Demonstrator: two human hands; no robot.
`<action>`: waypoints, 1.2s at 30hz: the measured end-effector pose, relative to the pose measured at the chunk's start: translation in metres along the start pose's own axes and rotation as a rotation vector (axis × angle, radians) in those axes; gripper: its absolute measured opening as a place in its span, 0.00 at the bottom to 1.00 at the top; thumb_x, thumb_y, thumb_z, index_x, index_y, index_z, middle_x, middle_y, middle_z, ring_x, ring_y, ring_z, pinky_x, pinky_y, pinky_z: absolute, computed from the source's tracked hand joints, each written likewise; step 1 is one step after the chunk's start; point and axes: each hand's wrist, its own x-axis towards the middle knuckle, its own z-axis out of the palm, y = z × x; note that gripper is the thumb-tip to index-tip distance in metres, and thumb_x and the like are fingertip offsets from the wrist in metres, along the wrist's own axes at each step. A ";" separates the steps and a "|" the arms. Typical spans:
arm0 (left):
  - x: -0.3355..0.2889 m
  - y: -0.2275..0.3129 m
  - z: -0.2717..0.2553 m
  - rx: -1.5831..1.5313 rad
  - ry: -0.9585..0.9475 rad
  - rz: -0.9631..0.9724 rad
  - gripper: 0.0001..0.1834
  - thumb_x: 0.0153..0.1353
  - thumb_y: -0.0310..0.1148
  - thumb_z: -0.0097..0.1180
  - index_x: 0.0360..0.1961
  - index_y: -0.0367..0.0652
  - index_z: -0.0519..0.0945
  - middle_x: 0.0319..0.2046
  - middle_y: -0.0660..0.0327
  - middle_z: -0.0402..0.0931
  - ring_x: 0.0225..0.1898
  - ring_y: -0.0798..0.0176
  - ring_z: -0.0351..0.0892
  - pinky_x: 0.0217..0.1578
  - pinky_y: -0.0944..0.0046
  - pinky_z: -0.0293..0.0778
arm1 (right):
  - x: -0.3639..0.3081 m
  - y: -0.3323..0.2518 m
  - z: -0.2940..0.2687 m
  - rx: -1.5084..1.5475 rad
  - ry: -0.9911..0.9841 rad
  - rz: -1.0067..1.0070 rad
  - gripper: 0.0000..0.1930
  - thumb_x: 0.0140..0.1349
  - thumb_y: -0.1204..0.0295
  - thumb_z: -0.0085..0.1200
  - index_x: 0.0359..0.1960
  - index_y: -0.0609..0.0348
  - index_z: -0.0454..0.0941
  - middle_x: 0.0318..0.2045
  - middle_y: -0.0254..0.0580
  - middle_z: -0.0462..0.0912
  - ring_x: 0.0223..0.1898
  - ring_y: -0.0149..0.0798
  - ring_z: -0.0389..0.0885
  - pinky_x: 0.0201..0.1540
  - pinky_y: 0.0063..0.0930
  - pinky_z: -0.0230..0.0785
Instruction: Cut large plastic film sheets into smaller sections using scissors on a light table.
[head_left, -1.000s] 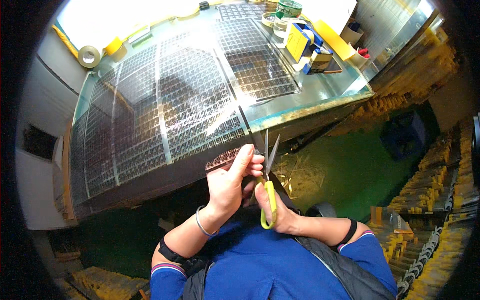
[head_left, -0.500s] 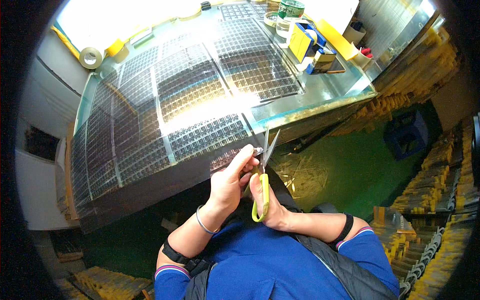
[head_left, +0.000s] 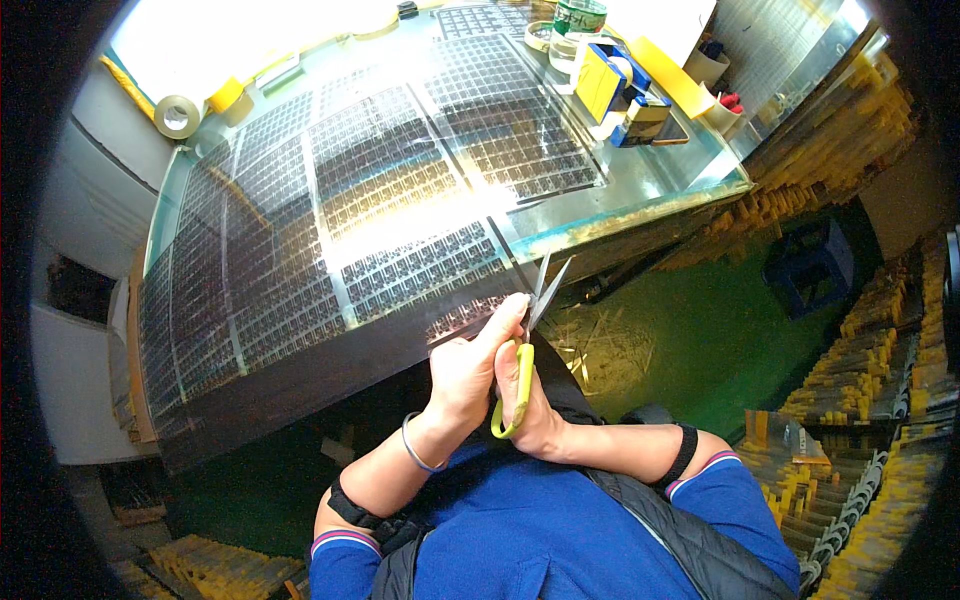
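A large dark film sheet (head_left: 270, 300) with rows of small printed patterns lies over the glass-topped table and hangs past its near edge. At its near right corner, my left hand (head_left: 465, 370) is closed, thumb and fingers pinching the film's edge; the pinched bit is mostly hidden. In my right hand (head_left: 540, 420) are scissors (head_left: 524, 375) with yellow-green handles. Their blades point away from me, slightly parted, right beside my left fingertips. Whether the blades touch the film I cannot tell.
On the glass table (head_left: 680, 185) stand a tape dispenser (head_left: 615, 90) in yellow and blue, a clear bottle (head_left: 570, 35) with a green label, and tape rolls (head_left: 178, 117). A blue crate (head_left: 810, 265) sits on the green floor at right. Yellow-edged stacks line the right side.
Both hands have shifted slightly; the left moved right, closer to the scissors. The film's near corner moved right with it. The scissor blades tilt a little more to the right.
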 end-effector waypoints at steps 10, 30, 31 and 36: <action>0.001 -0.003 0.000 -0.080 -0.002 -0.085 0.09 0.52 0.35 0.58 0.20 0.43 0.76 0.17 0.68 0.70 0.18 0.76 0.67 0.19 0.75 0.63 | 0.000 -0.002 0.003 -0.013 0.082 -0.123 0.21 0.65 0.56 0.30 0.42 0.65 0.61 0.34 0.49 0.67 0.38 0.41 0.67 0.41 0.32 0.60; -0.005 0.002 -0.035 -0.049 -0.143 0.055 0.07 0.48 0.26 0.60 0.30 0.37 0.79 0.28 0.61 0.77 0.26 0.71 0.73 0.24 0.73 0.66 | -0.030 -0.031 -0.039 -0.122 -0.191 0.289 0.22 0.59 0.50 0.43 0.23 0.57 0.62 0.12 0.32 0.64 0.14 0.24 0.62 0.15 0.22 0.55; -0.006 0.003 -0.036 -0.050 -0.142 0.056 0.07 0.48 0.26 0.60 0.30 0.37 0.79 0.28 0.61 0.77 0.26 0.71 0.73 0.24 0.73 0.66 | -0.030 -0.033 -0.040 -0.122 -0.192 0.289 0.22 0.59 0.50 0.43 0.23 0.57 0.62 0.12 0.32 0.64 0.14 0.24 0.62 0.15 0.22 0.55; -0.008 0.004 -0.039 -0.028 -0.149 0.033 0.08 0.49 0.28 0.59 0.31 0.36 0.79 0.28 0.61 0.77 0.25 0.72 0.71 0.27 0.73 0.66 | -0.029 -0.039 -0.046 -0.280 -0.195 0.260 0.21 0.58 0.52 0.46 0.20 0.57 0.63 0.11 0.32 0.64 0.13 0.25 0.63 0.14 0.24 0.55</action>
